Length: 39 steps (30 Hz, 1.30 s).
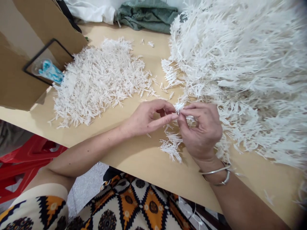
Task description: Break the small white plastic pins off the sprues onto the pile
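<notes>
My left hand (153,116) and my right hand (200,127) meet over the table, fingertips pinched together. Between them is a small white bristly sprig (179,107), its fine strands fanning upward; its lower end is hidden by the fingers. Both hands are closed on it. Just below them lie a few loose white sprigs (171,147), partly under my right hand. To the left spreads a low pile of short white sprigs (103,80). On the right rises a much larger heap of longer white feathery strands (240,64), close beside my right hand.
A cardboard box (35,41) stands at the left, with a black wire frame (51,41) and a clear cup with blue-and-white contents (51,72) by it. Green cloth (146,14) lies at the back. A red stool (28,159) is below the tan table (136,150).
</notes>
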### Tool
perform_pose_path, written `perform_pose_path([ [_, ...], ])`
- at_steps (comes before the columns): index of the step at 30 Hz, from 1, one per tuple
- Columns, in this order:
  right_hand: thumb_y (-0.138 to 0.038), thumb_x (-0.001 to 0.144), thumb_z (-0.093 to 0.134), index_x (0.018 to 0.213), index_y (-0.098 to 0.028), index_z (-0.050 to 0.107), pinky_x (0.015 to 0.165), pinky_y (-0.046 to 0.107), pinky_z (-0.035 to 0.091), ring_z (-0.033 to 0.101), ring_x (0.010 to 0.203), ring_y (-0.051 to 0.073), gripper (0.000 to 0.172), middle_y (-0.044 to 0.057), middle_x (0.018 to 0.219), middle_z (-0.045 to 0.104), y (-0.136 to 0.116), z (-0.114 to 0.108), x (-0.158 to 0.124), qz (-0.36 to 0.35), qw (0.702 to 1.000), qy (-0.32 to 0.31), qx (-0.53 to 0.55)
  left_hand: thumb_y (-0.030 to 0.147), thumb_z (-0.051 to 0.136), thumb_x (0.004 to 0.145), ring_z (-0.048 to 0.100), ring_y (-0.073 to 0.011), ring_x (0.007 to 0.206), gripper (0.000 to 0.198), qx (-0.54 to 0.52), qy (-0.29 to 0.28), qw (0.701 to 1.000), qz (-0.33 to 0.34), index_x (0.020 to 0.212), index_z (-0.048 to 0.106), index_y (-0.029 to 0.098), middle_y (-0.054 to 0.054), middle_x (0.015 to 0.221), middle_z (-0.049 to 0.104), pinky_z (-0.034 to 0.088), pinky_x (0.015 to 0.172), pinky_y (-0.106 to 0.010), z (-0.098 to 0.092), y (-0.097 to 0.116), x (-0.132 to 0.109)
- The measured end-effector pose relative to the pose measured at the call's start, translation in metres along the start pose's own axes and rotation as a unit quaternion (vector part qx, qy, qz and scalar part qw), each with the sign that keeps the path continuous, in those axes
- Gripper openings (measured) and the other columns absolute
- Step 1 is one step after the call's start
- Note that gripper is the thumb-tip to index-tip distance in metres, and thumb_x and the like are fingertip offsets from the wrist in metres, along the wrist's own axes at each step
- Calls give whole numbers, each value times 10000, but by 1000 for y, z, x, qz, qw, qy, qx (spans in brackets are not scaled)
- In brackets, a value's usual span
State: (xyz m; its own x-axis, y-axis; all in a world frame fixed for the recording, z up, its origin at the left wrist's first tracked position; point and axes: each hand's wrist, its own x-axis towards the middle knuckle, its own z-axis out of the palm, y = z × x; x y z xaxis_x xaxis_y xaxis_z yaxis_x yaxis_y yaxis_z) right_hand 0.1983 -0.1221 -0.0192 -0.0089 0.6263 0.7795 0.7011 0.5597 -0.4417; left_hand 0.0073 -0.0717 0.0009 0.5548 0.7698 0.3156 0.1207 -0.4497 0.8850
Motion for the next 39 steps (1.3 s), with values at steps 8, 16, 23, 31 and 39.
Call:
perform_pose_path([
  [8,-97,900,701,1031,-258,696,906,415,621,753,1013,223,207,56,1108,781,-4,1,-3,-27,998,-50,-1,533,723,921,560,-72,724,387,-140,6,980,-140,912,665,150,-4,832,651,477,681,-227,7,-6,1],
  [16,-90,901,700,1090,-258,710,984,444,630,765,1004,213,253,48,1082,788,-7,1,1,-40,996,-67,49,528,694,944,627,-78,780,377,-190,1,975,-116,1037,602,175,4,878,648,527,728,-224,7,-17,4],
  [23,-138,878,731,1028,-244,706,894,420,606,720,982,209,185,43,1019,735,-2,6,-5,108,983,-11,146,472,632,1004,593,-53,690,329,-167,0,981,-100,886,572,171,15,792,627,508,686,-204,1,-15,8],
  [31,-243,944,673,1167,-237,701,817,373,574,684,902,193,225,53,1043,729,-1,3,-7,157,981,-69,90,524,614,1004,555,-62,660,381,-156,-6,983,-101,840,561,184,24,739,587,497,667,-216,-6,-11,7],
  [39,-262,974,648,921,-243,666,563,298,431,519,595,125,59,-28,723,620,5,-2,4,153,984,-71,54,507,580,1027,527,-69,679,371,-123,-17,990,-70,839,584,187,21,750,572,470,688,-228,-8,-13,7],
])
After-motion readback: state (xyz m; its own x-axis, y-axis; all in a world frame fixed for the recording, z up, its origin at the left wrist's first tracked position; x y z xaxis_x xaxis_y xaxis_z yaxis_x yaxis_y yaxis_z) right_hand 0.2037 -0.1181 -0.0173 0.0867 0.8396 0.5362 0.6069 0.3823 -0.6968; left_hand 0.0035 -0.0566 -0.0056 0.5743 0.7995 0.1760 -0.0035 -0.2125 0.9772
